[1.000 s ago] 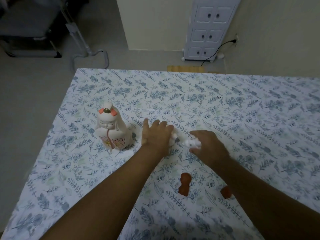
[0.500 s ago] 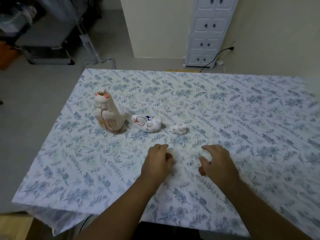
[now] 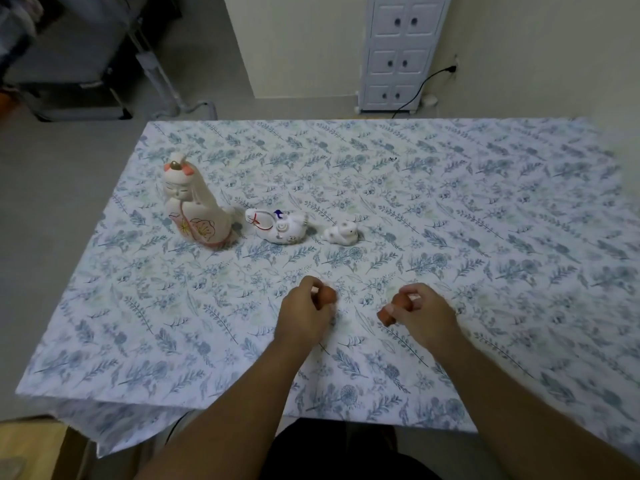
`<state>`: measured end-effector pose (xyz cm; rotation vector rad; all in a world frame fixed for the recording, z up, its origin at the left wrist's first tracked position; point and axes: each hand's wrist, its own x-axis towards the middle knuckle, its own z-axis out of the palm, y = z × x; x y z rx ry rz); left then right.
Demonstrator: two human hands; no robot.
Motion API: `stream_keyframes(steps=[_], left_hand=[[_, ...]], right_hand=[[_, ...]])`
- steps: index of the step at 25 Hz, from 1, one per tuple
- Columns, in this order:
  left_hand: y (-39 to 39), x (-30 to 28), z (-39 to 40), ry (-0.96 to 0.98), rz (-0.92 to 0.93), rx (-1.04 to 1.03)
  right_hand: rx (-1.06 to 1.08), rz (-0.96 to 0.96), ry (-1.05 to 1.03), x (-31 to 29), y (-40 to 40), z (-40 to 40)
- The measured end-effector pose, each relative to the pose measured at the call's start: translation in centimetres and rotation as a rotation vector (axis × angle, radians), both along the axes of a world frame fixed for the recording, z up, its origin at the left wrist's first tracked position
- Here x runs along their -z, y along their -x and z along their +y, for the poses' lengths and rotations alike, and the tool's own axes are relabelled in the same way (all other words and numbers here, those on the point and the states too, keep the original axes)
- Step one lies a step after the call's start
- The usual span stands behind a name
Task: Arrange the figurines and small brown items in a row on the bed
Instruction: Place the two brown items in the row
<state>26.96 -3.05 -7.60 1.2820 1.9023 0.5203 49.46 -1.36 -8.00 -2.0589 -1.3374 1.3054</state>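
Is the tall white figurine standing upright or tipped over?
Upright. The tall white figurine stands on its base on the bed, head topmost.

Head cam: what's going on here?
A person is lining up ornaments on a floral-sheeted bed. Three white figurines already stand in a row: a tall doll, a horse and a small rabbit. Nearer the camera, each hand, left and right, grips a small brown item.
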Motion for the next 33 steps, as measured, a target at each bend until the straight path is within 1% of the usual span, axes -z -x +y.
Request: stream_keyframes(steps=[3,5,7,9,11,14,18,21,25,27,30,33], left_hand=[[-0.3,-0.4,0.3,-0.001,-0.099,-0.016],[-0.7,-0.7,0.8,-0.014,-0.147,0.015],[-1.2,-0.7,1.8,-0.038,-0.152,0.068],[-2.0,-0.6,3.2,-0.079,-0.150,0.117],[-2.9,-0.3,4.6,-0.107,-0.193,0.157],[-4.9,-0.6,6.8,-0.102,-0.246,0.164],[-8.1,-0.8,9.7,-0.144,-0.265,0.131],[-10.5,-0.6,11.3,-0.182,-0.296,0.054],[-12.7,0.1,13.2,-0.237,-0.269,-0.034],[-13.3,0.7,14.1,-0.251,-0.243,-0.069],[-13.6,1.7,14.5,-0.253,-0.146,-0.083],[-13.2,2.2,14.1,-0.295,-0.119,-0.027]], right_hand=[[0.005,0.063,0.022,-0.2,0.7,0.7],[0.013,0.099,0.030,-0.5,1.1,1.2],[0.003,0.092,0.029,-1.0,1.5,1.6],[0.039,0.081,0.017,-0.9,1.2,2.1],[0.113,0.070,-0.035,-1.3,1.1,2.7],[0.134,0.001,-0.160,-1.9,0.2,4.2],[0.133,0.019,-0.248,-1.4,-1.5,7.5],[0.112,-0.016,-0.303,-0.8,-2.8,10.2],[0.053,-0.009,-0.411,0.0,-3.8,12.7],[0.023,0.000,-0.434,0.6,-4.2,13.5],[-0.048,0.023,-0.395,1.6,-4.9,14.1],[-0.152,0.075,-0.349,1.8,-5.9,13.7]])
